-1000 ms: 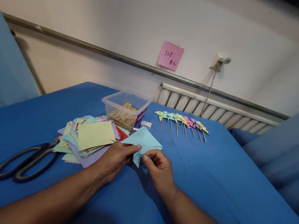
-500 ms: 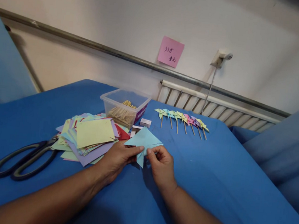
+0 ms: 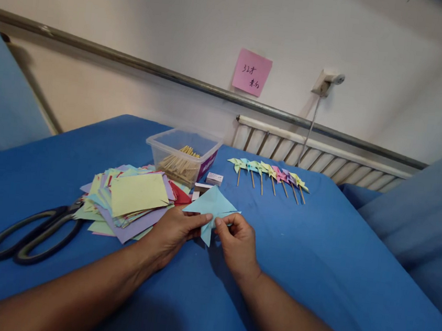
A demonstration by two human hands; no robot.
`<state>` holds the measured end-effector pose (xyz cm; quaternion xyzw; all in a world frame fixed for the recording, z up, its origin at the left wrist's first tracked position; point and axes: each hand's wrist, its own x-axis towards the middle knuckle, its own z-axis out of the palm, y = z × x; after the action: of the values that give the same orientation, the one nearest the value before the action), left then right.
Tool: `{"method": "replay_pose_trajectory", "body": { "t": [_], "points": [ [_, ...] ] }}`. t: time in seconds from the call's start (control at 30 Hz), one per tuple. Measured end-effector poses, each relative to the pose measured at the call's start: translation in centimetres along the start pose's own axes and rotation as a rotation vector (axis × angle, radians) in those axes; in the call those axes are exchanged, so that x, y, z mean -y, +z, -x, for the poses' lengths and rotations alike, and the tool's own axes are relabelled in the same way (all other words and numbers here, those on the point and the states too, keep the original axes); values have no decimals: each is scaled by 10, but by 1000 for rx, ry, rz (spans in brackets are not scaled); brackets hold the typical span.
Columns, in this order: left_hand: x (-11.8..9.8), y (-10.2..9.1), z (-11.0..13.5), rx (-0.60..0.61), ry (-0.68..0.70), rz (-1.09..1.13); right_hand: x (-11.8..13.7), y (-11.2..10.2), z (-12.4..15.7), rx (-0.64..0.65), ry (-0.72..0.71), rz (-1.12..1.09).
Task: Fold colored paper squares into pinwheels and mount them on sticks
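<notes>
Head view: left fingers [image 3: 199, 220] and right fingers [image 3: 223, 230], closer than before, in pinches on blue paper [image 3: 211, 201].

Paper pile [image 3: 139, 194] and scissors [image 3: 56, 219] lie left of the folded sheet [image 3: 211, 201], tub [image 3: 207, 165] behind it, pinwheels [image 3: 270, 172] behind right.

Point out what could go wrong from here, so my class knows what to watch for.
1. The blue paper is pinched near its middle by the left hand and right hand; if either slips, its folds might spring open.
2. The scissors lie with their blades mostly hidden by the paper pile, so someone reaching in could nick a finger.
</notes>
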<state>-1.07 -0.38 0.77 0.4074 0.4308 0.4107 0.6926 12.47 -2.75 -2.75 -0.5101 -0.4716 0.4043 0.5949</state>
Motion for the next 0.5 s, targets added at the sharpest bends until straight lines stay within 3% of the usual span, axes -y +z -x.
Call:
{"method": "replay_pose_trajectory", "body": {
  "t": [0.5],
  "points": [
    [-1, 1, 1, -14, -13, 5, 0, 0, 0, -6, 21, 14]
  ]
}}
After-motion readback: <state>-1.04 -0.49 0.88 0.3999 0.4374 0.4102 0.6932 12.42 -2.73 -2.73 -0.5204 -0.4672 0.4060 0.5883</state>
